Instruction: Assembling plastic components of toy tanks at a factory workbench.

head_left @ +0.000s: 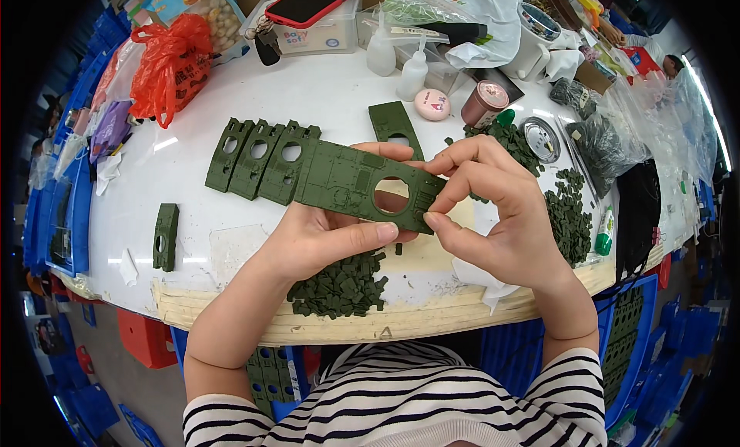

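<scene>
A long dark green plastic model-vehicle hull plate (333,172) with one round hole is held up over the table's front part. My left hand (304,243) grips it from below, thumb along the near edge and fingers behind. At its right end, my right hand (509,212) closes its thumb and fingertips on the edges; whether a small part is also between them I cannot make out. Below the plate lies a pile of small green plastic pieces (339,285). Left of it, several similar hull plates (250,158) stand in a row, and another plate (393,123) lies behind.
A single small green plate (165,237) lies at the left. More green pieces (569,216) are heaped at the right near a glue bottle (605,231). Farther back are white squeeze bottles (412,75), a pink round tin (432,105), a red bag (171,65) and a phone (316,4).
</scene>
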Available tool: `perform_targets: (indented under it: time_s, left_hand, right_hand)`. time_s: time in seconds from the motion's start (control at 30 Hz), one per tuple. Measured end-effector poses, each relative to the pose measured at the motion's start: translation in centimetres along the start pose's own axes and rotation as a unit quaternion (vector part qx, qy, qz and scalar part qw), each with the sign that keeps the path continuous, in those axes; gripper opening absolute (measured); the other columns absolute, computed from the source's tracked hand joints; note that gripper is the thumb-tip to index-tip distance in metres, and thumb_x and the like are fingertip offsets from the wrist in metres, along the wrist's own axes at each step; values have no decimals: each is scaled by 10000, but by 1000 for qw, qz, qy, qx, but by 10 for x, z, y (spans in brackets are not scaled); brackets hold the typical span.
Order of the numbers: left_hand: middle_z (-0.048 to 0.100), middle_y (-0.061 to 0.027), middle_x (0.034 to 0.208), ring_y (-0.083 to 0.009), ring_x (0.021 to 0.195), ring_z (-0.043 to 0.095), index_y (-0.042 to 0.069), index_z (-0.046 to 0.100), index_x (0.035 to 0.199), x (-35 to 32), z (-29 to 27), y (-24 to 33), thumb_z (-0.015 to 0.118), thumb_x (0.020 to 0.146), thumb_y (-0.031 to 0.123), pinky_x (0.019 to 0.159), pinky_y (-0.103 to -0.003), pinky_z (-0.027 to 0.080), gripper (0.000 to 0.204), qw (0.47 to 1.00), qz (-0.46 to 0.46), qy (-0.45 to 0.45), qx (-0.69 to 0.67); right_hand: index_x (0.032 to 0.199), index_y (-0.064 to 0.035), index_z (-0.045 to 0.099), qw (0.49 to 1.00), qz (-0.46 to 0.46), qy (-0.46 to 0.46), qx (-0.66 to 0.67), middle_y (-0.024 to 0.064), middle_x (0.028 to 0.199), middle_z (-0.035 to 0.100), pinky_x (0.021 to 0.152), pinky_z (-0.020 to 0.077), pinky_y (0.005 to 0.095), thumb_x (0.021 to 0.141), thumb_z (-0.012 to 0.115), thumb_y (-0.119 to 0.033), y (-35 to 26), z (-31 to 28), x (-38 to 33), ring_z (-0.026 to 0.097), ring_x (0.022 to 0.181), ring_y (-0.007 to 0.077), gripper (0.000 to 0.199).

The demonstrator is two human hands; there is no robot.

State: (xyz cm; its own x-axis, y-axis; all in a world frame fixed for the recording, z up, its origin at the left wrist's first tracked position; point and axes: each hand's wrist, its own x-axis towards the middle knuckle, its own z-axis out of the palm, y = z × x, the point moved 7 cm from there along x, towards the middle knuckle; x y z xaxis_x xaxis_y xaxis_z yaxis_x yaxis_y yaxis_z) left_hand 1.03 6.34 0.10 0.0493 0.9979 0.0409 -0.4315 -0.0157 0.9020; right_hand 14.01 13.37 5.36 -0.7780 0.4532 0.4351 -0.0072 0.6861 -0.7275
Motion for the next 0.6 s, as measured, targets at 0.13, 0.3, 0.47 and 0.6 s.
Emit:
perform_targets:
  time_s: [0.13,0.3,0.47,0.6]
  left_hand:
    - [441,-199,1339,-284,1139,574,-24,353,1385,0,0,0,660,783,28,907,-487,557,678,1000,0,3,3]
    - [449,-210,1343,-303,1148,574,-12,336,1397,0,0,2,670,787,64,900,-470,562,700,1000,4,4,4]
    - [475,-181,1359,-298,1179,557,-1,356,1389,-2,0,6,656,842,-8,926,-426,548,624,999,19,-14,-46]
    - [460,-174,1375,-300,1195,544,-1,342,1393,-2,-2,5,652,844,-6,941,-426,542,631,998,25,-13,-53]
  right_hand:
    - [763,-45,616,1000,-6,-2,-10,73,996,604,817,458,329,706,730,-40,-1,0,0,574,942,223,128]
    - [800,-57,645,1000,-14,3,-11,79,1022,606,823,452,333,705,737,-47,-3,-3,1,563,954,231,133]
    - [886,-91,698,994,-69,13,-83,78,1062,604,835,447,352,666,780,-72,-16,-8,2,550,997,249,236]
    - [914,-113,723,970,-155,31,-186,74,1061,599,829,454,371,634,807,-95,-32,-6,1,543,998,267,293]
